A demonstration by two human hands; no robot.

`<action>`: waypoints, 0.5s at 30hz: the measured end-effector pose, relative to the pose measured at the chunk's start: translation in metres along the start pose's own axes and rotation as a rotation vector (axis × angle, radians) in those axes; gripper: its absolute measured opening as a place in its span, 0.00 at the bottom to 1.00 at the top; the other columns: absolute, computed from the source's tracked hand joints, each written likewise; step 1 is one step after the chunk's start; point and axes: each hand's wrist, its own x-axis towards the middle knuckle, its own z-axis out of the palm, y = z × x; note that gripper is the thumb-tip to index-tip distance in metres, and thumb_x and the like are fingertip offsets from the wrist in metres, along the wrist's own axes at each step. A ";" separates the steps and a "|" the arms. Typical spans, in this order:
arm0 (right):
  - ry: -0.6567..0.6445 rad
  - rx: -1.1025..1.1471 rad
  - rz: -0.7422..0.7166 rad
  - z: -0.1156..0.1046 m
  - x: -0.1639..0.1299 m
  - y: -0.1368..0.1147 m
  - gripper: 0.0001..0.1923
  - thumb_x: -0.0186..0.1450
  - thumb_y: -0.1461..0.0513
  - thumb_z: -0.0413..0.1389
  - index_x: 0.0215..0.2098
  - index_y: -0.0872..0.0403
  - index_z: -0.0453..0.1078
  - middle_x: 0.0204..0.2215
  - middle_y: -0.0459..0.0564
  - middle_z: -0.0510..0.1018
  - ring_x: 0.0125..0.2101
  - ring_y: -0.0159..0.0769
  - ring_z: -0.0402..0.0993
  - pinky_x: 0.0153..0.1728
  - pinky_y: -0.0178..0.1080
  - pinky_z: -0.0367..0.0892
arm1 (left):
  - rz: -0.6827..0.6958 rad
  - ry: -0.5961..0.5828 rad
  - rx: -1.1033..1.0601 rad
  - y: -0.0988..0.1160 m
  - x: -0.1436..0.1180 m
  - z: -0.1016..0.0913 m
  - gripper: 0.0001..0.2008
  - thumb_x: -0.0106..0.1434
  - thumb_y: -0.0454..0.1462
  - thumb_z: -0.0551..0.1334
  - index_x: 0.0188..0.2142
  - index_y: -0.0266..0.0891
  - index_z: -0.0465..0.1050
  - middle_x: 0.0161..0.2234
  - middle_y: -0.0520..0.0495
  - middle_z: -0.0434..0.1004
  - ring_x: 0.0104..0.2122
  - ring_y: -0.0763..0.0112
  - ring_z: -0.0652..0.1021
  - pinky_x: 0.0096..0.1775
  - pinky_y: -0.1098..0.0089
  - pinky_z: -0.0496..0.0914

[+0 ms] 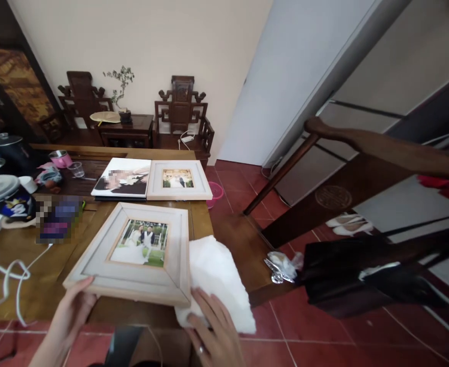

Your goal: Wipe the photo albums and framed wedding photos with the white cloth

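A pale wooden picture frame [140, 278] with a wedding photo lies flat near the front edge of the wooden table [29, 265]. My left hand [69, 316] touches the frame's near left corner with its fingers spread. My right hand [215, 334], a ring on one finger, presses down on a white cloth [219, 278] that lies beside the frame's right side and hangs over the table's corner. Farther back lie a second framed photo [179, 179] and a white photo album [123, 177], side by side.
The table's left part holds a pink cup [60, 158], a clear plastic cup [76, 169], a dark kettle [10, 148], lids and a white cord [8, 278]. A dark wooden chair [362, 204] with a black bag [347, 272] stands right. Carved chairs line the far wall.
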 end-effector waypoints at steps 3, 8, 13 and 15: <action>0.068 0.062 0.080 0.002 -0.008 0.005 0.17 0.62 0.72 0.49 0.42 0.49 0.74 0.57 0.50 0.74 0.56 0.43 0.71 0.58 0.50 0.68 | 0.061 -0.089 -0.044 -0.005 -0.010 0.002 0.23 0.50 0.28 0.66 0.48 0.34 0.75 0.36 0.44 0.84 0.43 0.53 0.83 0.43 0.62 0.80; 0.391 0.147 0.084 0.003 -0.020 0.029 0.19 0.60 0.74 0.50 0.41 0.49 0.75 0.47 0.52 0.80 0.53 0.46 0.74 0.53 0.56 0.71 | 0.029 -0.137 -0.030 -0.016 -0.025 0.001 0.13 0.55 0.25 0.62 0.41 0.31 0.74 0.30 0.43 0.83 0.35 0.57 0.84 0.38 0.63 0.81; 0.584 0.149 0.104 -0.010 -0.038 0.038 0.19 0.59 0.71 0.55 0.44 0.46 0.76 0.44 0.51 0.81 0.48 0.51 0.77 0.45 0.57 0.76 | -0.008 -0.093 -0.055 -0.020 -0.031 0.005 0.12 0.57 0.25 0.61 0.42 0.31 0.72 0.31 0.42 0.82 0.30 0.61 0.84 0.36 0.64 0.81; 0.649 0.110 0.203 -0.024 -0.040 0.037 0.17 0.58 0.69 0.59 0.41 0.43 0.77 0.40 0.49 0.82 0.43 0.53 0.80 0.39 0.55 0.78 | -0.042 -0.080 -0.057 -0.020 -0.032 0.008 0.10 0.58 0.25 0.61 0.41 0.31 0.72 0.30 0.42 0.82 0.28 0.61 0.83 0.36 0.63 0.81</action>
